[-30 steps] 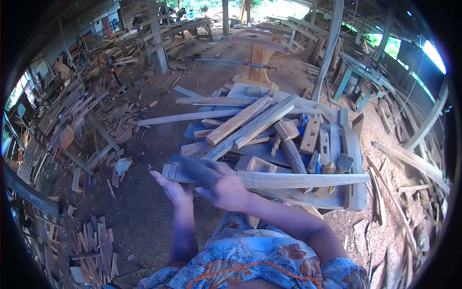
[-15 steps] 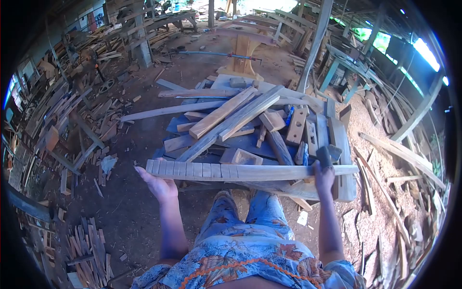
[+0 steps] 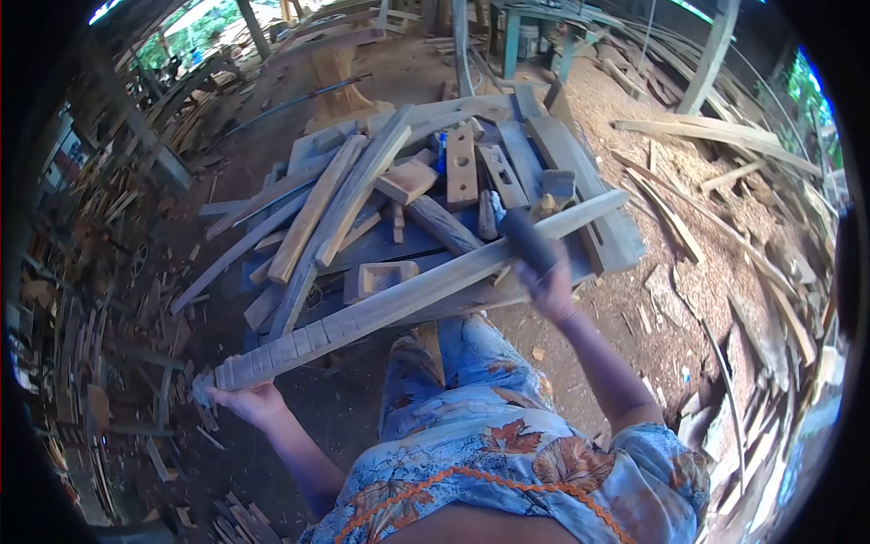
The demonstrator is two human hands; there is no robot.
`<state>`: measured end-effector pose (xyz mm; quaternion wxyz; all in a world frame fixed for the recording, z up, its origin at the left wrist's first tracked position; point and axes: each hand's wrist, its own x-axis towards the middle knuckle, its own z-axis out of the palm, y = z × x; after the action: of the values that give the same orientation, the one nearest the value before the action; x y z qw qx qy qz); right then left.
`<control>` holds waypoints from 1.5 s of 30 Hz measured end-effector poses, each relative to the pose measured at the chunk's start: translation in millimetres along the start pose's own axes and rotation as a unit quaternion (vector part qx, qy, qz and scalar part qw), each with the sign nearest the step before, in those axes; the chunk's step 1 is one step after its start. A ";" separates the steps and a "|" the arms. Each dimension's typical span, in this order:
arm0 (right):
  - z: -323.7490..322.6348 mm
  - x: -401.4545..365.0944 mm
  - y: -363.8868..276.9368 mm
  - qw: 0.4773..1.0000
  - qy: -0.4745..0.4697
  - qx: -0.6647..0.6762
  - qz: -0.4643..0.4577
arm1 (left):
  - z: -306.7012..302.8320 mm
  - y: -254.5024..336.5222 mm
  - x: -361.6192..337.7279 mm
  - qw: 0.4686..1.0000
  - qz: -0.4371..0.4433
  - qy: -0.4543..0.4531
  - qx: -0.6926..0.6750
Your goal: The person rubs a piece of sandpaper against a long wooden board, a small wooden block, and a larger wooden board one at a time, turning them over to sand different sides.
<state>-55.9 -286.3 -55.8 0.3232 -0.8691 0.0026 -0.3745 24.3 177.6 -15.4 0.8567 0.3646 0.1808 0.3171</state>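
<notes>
A long wooden bar [image 3: 390, 304] slants across the front of the workbench, rising to the right. Several crosswise cut lines mark its left part. My left hand [image 3: 249, 403] holds it up at the low end, palm under the wood and fingers at the tip. My right hand [image 3: 550, 292] is closed on a dark, blocky thing [image 3: 528, 243], blurred by motion, which overlaps the bar's right part; its kind I cannot tell. Behind the bar lie a hollowed wood block [image 3: 382, 279] and a block with round holes [image 3: 461, 168].
Loose boards [image 3: 340, 204] are heaped on the bench [image 3: 426, 308]. A slotted wood piece [image 3: 504, 177] lies farther back. Wood shavings [image 3: 666, 313] and offcuts cover the ground on the right. A post [image 3: 463, 54] stands behind the bench, and scrap wood is piled at left.
The bar has gone from level to slanted, its left end lowered with my left hand. My right hand and the dark thing have moved left and up along it. The view has turned right.
</notes>
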 end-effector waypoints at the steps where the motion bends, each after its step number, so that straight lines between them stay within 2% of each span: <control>1: -7.5 2.7 17.9 0.996 0.055 0.005 0.066 | 9.4 2.7 -6.9 1.000 -0.003 0.015 -0.004; 2: -20.2 16.1 27.8 0.988 0.070 0.090 0.102 | 14.0 5.6 -10.2 1.000 -0.008 0.010 -0.002; 3: -27.7 18.3 48.4 0.988 0.104 0.029 0.108 | 16.7 8.8 -12.9 0.998 -0.037 -0.034 -0.038; 4: -35.9 17.2 61.9 0.981 0.093 -0.042 0.165 | 16.0 10.6 -14.4 0.992 -0.066 -0.076 -0.075; 5: -36.5 17.0 68.8 0.972 0.090 -0.063 0.210 | -23.9 -0.5 21.7 0.878 -0.058 -0.455 -0.139; 6: -37.4 15.5 73.1 0.960 0.087 -0.083 0.253 | -21.3 1.4 18.4 0.875 -0.061 -0.460 -0.138; 8: -30.8 21.7 40.7 0.968 0.118 -0.128 0.182 | -7.2 11.5 4.1 0.885 -0.095 -0.409 -0.200; 9: -20.7 20.1 30.6 0.976 0.116 -0.048 0.179 | 0.0 15.4 -1.3 0.852 -0.105 -0.460 -0.228; 10: -13.4 22.7 12.4 0.988 0.109 -0.016 0.109 | 2.0 16.7 -1.0 0.850 -0.106 -0.464 -0.226; 11: -21.9 27.3 -37.7 0.984 0.023 0.077 0.158 | 0.9 19.1 0.4 0.856 -0.105 -0.454 -0.223; 12: 4.3 14.9 -35.5 0.996 0.063 0.027 0.050 | 0.1 21.2 1.6 0.862 -0.104 -0.444 -0.221; 13: 11.8 9.3 -55.0 0.996 0.026 0.080 0.021 | 1.0 23.8 1.9 0.868 -0.096 -0.440 -0.209; 14: 16.3 -2.4 -70.3 0.999 -0.004 0.030 -0.025 | 2.6 25.6 2.7 0.867 -0.096 -0.443 -0.207; 15: 8.4 1.4 -89.6 0.993 -0.046 0.039 -0.101 | 4.0 27.7 3.8 0.873 -0.091 -0.442 -0.186; 17: 17.4 -3.1 -74.3 0.988 -0.072 0.050 -0.125 | 3.8 32.7 5.5 0.879 -0.081 -0.441 -0.163; 18: 19.1 -5.4 -67.3 0.982 -0.100 0.058 -0.149 | 2.4 34.4 6.6 0.905 -0.095 -0.391 -0.136; 19: 7.8 0.7 -62.5 0.982 -0.110 -0.003 -0.153 | 1.0 35.5 8.0 0.928 -0.108 -0.340 -0.109; 20: 6.2 -0.2 -45.1 0.991 -0.062 -0.002 -0.120 | -0.5 36.2 9.3 0.928 -0.106 -0.341 -0.109; 22: 0.4 1.4 -6.4 0.999 0.024 -0.006 -0.041 | -3.2 36.1 12.9 0.965 -0.130 -0.219 -0.060; 23: -8.0 7.7 10.0 0.998 0.061 -0.012 0.007 | -5.5 34.2 16.9 0.965 -0.130 -0.221 -0.060; 24: -22.1 18.3 20.6 0.995 0.050 0.019 0.082 | -8.8 31.6 21.9 0.966 -0.136 -0.210 -0.070; 25: -28.6 26.5 27.8 0.972 0.100 0.160 0.141 | -10.8 30.4 24.8 0.966 -0.143 -0.199 -0.078; 26: -29.4 26.2 61.5 0.980 0.135 0.051 0.138 | -10.6 29.7 25.2 0.965 -0.148 -0.203 -0.075; 28: -40.4 27.5 85.6 0.967 0.152 -0.151 0.136 | -7.3 26.1 25.6 0.972 -0.148 -0.173 -0.063; 29: -40.5 27.2 88.0 0.965 0.143 -0.127 0.179 | -6.2 24.8 26.9 0.969 -0.155 -0.180 -0.061; 30: -37.3 32.6 78.3 0.961 0.135 -0.101 0.221 | -6.4 25.6 29.0 0.975 -0.160 -0.143 -0.052; 31: -36.5 37.4 54.4 0.972 0.149 -0.049 0.176 | -7.1 26.3 31.4 0.980 -0.164 -0.106 -0.043; 32: -26.9 31.3 49.2 0.986 0.124 -0.031 0.110 | -7.4 25.6 33.2 0.979 -0.167 -0.112 -0.040; 33: -17.1 27.2 33.8 0.993 0.074 0.005 0.093 | -8.7 25.2 35.1 0.978 -0.179 -0.098 -0.037; 35: -8.4 9.9 -1.4 0.999 0.021 -0.016 -0.027 | -18.5 24.6 45.9 0.973 -0.205 -0.099 -0.037; 36: -9.0 9.0 0.6 0.999 0.024 -0.014 -0.024 | -15.3 25.1 45.4 0.973 -0.204 -0.102 -0.033; 38: -14.3 11.0 5.7 0.990 -0.061 -0.036 -0.124 | -12.3 27.4 43.0 0.973 -0.224 -0.058 -0.027; 41: -40.8 34.0 35.9 0.999 0.014 0.028 -0.029 | -8.6 29.1 39.9 0.975 -0.218 -0.051 -0.016; 42: -47.4 38.6 61.8 1.000 0.004 -0.008 0.006 | -9.1 28.9 40.7 0.975 -0.215 -0.049 -0.018; 43: -60.0 49.7 77.6 0.998 0.017 0.037 0.044 | -10.5 27.7 42.5 0.975 -0.217 -0.049 -0.016; 44: -70.2 54.8 88.4 0.993 0.050 0.027 0.104 | -12.0 27.5 43.2 0.974 -0.219 -0.048 -0.014; 45: -77.6 56.6 103.2 0.972 0.070 -0.024 0.223 | -11.4 27.5 42.0 0.975 -0.215 -0.046 -0.017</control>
<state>-41.3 -425.2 -37.7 0.3772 -0.8256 0.2282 -0.3523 37.6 226.4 -6.0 0.9183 0.3164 0.2102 0.1112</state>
